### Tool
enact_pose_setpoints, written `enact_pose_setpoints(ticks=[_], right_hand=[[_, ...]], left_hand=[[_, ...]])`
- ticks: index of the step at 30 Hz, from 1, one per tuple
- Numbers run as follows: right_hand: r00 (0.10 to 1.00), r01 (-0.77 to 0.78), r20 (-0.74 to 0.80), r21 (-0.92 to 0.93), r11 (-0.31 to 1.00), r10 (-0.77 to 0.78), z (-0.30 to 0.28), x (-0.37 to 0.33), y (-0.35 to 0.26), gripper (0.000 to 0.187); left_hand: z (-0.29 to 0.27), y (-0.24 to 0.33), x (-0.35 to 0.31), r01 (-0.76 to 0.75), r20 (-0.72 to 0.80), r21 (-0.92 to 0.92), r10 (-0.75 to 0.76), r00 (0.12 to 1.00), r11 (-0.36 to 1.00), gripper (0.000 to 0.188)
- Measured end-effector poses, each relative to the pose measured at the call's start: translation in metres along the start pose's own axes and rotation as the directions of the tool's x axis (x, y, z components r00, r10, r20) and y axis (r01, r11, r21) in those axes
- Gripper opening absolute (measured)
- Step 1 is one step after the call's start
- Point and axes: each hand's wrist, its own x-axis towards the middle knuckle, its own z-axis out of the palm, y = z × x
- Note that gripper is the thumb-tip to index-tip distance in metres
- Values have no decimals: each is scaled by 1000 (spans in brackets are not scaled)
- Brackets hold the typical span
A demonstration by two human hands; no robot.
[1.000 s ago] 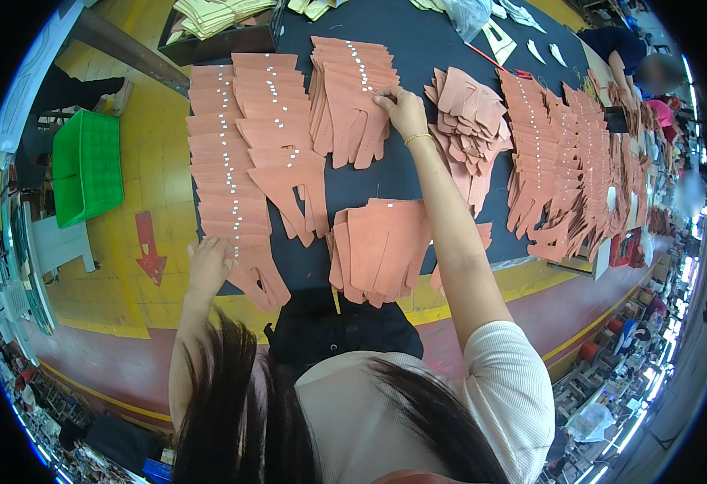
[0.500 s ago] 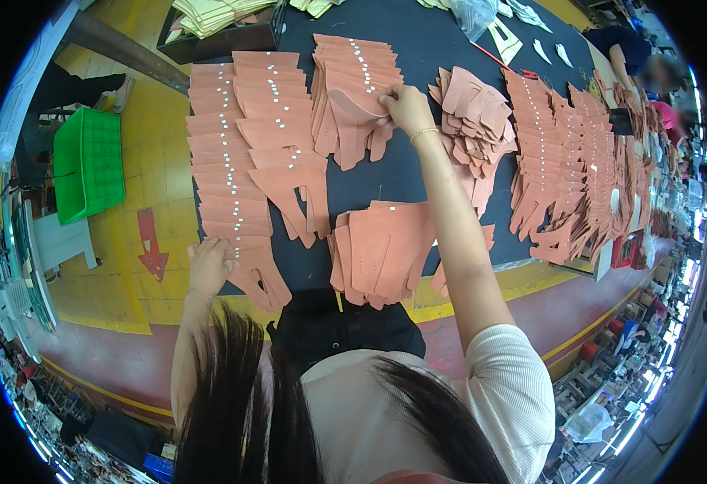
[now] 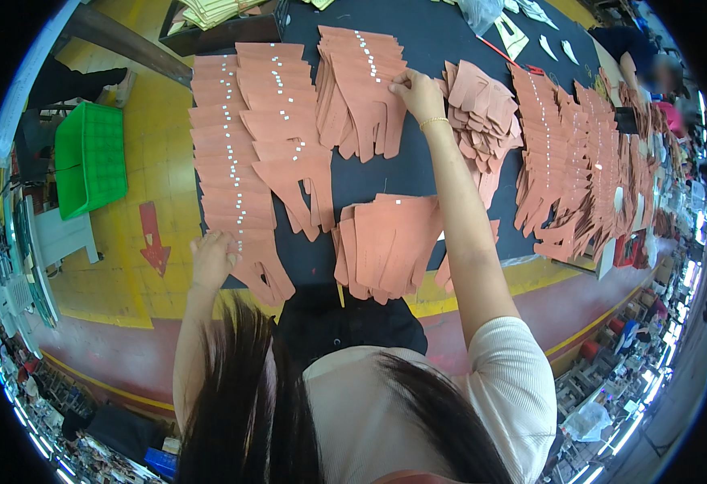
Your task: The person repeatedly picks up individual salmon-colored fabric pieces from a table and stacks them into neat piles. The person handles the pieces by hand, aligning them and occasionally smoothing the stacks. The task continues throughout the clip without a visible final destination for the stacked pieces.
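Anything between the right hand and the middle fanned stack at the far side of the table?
Nothing visible. The right hand is right at the right edge of the middle fanned stack. The messy pile lies to the hand's right, out of that line.

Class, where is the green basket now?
In the head view, the green basket is on the left, above and left of the red arrow and the left hand.

The top orange piece (image 3: 361, 77), bent up in my right hand (image 3: 421, 95) a moment ago, now lies flat on its pile (image 3: 333, 117). Its long strips (image 3: 380, 129) show straight again below my fingers.
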Motion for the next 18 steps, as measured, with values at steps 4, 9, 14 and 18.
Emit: enact_pose_setpoints(ticks=[4, 9, 14, 18], right_hand=[[977, 105, -163, -199, 974, -139, 2, -11, -2, 30], [979, 171, -118, 22, 985, -167, -21, -53, -16, 23], [957, 271, 96, 38, 962, -273, -54, -138, -18, 18], [932, 320, 213, -106, 941, -293, -68, -199, -25, 27]], left_hand=[[1, -2, -1, 0, 42, 9, 0, 999, 1000, 32], [1, -3, 2, 3, 60, -12, -2, 998, 1000, 32], [-1, -1, 0, -6, 45, 19, 5, 999, 1000, 34], [3, -3, -1, -4, 13, 7, 4, 1000, 1000, 36]])
